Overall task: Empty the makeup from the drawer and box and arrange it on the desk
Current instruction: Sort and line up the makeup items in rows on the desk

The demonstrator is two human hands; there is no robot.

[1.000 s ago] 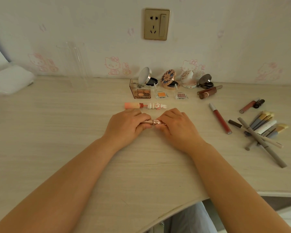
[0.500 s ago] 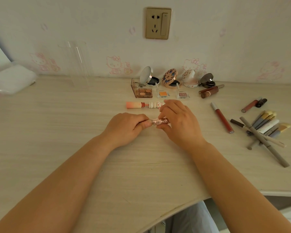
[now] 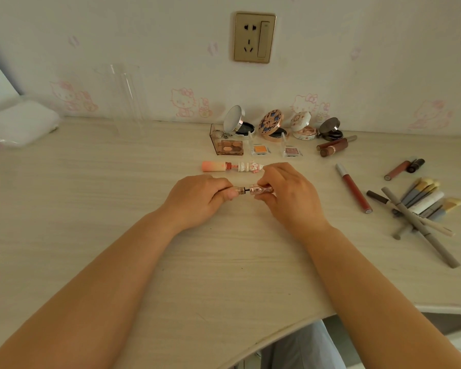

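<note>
A small pink lip gloss tube (image 3: 261, 190) lies level just above the desk (image 3: 91, 209), between both hands. My right hand (image 3: 288, 195) pinches its clear pink body. My left hand (image 3: 200, 199) grips its cap end, and a thin dark wand stem shows in the gap between cap and body. Just behind the hands lies a peach and white lipstick (image 3: 230, 166), opened and laid lengthwise.
Open compacts (image 3: 273, 126) and eyeshadow palettes (image 3: 228, 147) line the wall. Brown tubes (image 3: 333, 146), a red lip gloss (image 3: 353, 187), brushes and pencils (image 3: 421, 209) lie at right. A clear acrylic box (image 3: 125, 99) and a white cloth (image 3: 19, 123) sit at left. The desk's front edge curves inward.
The hands have pulled slightly apart along the tube, so the cap end has come away from the body and the wand stem now shows. My right hand has lifted a little.
</note>
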